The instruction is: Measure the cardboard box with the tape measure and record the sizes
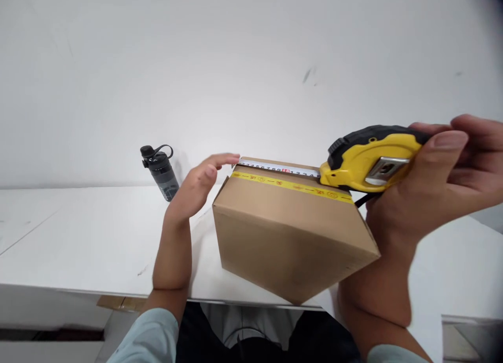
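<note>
A brown cardboard box (291, 242) with yellow printed tape (291, 186) along its top stands near the front of the table. My right hand (436, 179) grips a yellow and black tape measure (363, 161) at the box's right end. Its white blade (277, 168) is pulled out and lies across the top, beside the yellow tape. At the left end, my left hand (196, 185) has its fingers stretched out, the tips at the blade's end. The left thumb stands apart from the blade. Whether the fingertips press on the blade's hook I cannot tell.
A dark water bottle (160, 173) with a loop on its lid stands behind my left hand, near the white wall (220, 64). The white table (78, 237) ends at a front edge just before my lap. Something brown like cardboard (121, 303) shows below that edge.
</note>
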The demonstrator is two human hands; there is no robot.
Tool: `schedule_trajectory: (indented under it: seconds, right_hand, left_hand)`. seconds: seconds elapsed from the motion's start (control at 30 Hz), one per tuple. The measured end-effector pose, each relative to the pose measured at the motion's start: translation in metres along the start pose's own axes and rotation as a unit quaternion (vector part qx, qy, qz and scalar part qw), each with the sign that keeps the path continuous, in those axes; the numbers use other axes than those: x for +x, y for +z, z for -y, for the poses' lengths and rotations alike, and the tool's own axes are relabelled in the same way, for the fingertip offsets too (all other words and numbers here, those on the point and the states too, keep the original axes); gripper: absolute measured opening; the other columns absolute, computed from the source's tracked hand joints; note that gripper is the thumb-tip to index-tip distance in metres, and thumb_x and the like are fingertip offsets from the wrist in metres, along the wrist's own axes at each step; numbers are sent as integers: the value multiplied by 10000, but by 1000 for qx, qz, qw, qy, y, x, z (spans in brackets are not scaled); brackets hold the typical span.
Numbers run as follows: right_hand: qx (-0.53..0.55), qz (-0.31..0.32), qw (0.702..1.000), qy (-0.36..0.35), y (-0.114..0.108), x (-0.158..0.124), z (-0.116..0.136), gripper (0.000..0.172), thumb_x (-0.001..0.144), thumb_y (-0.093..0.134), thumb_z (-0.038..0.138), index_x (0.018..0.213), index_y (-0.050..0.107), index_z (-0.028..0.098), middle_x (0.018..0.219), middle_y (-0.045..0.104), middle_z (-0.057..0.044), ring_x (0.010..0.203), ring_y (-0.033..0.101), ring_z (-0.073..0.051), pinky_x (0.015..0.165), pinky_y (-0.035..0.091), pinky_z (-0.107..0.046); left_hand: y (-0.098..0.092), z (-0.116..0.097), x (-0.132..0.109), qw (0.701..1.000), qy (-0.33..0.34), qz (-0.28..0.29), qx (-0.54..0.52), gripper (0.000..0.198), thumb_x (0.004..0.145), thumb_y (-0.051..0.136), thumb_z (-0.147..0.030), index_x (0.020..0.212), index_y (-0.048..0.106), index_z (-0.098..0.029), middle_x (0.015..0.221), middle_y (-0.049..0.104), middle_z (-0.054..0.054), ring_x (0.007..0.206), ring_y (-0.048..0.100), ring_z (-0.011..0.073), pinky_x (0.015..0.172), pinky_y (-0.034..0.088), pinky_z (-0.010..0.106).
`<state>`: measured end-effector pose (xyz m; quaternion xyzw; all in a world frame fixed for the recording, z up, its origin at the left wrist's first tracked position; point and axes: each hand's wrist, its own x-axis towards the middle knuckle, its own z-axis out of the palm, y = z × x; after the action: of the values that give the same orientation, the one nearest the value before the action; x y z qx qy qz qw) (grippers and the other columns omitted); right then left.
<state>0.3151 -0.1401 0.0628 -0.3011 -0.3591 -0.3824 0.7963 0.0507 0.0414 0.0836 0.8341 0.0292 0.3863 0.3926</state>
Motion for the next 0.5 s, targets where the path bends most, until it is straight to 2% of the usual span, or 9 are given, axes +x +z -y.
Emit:
schedule_trajectory:
  seconds: [0.03, 0.1, 0.27, 0.5]
  right_hand:
    - [-1, -1, 1000, -14, 1, 1, 0, 209, 996, 789, 495, 1126, 814, 334, 1056, 734, 40, 953, 771, -114, 929, 649, -383]
    - [-10, 4, 999, -33, 2, 3, 0, 207, 1009, 778, 484, 1141, 818, 329, 1069, 725, 31, 960, 770, -114, 911, 643, -374]
    - [-30, 23, 998, -42, 2, 2, 1, 203, 1049, 726, 438, 1201, 804, 329, 1097, 711, 16, 979, 767, -122, 895, 634, -372]
    - [-124, 54, 990, -27, -8, 1, -4, 254, 1115, 588, 405, 1330, 719, 379, 1264, 633, -4, 1078, 797, -199, 959, 685, -429]
  left_hand:
    - [0, -1, 1, 999, -24, 38, 8, 733, 1055, 421, -837, 1320, 806, -272, 1544, 713, 106, 1539, 585, 333, 1301, 454, 504]
    - [1, -7, 0, 995, -62, 72, 17, 740, 1070, 390, -825, 1374, 799, -288, 1607, 672, 87, 1585, 543, 339, 1354, 402, 527]
    - [-1, -19, -4, 989, -110, 90, 40, 659, 1087, 437, -775, 1456, 765, -339, 1681, 610, 24, 1640, 479, 330, 1395, 363, 524]
    - [-8, -17, -6, 989, -95, 85, 69, 575, 1123, 452, -684, 1433, 780, -328, 1642, 647, 34, 1599, 529, 323, 1390, 377, 520]
